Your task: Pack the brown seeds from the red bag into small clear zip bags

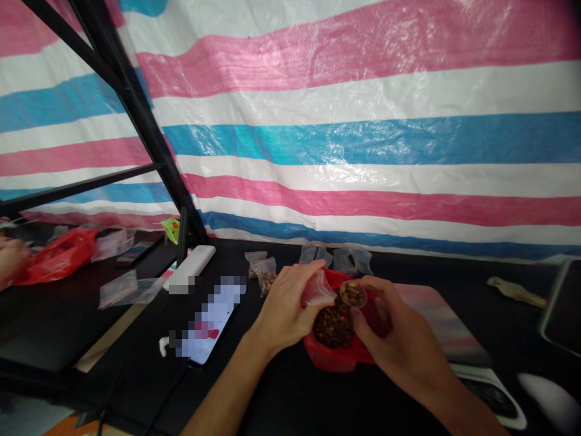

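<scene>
My left hand (285,309) pinches a small clear plastic bag (318,289) open above a red bag (338,354) full of brown dried bits (333,327). My right hand (399,339) is closed round a small round cup (353,294) filled with the same brown bits, held right at the mouth of the clear bag. Both hands hover over the red bag on the black table.
Filled small bags (264,272) and empty clear bags (345,259) lie behind the red bag. A blurred-out phone (211,321) and a white box (190,266) sit left. Another person's hand (11,260) and a red bag (59,254) are far left. A striped tarp (363,121) hangs behind.
</scene>
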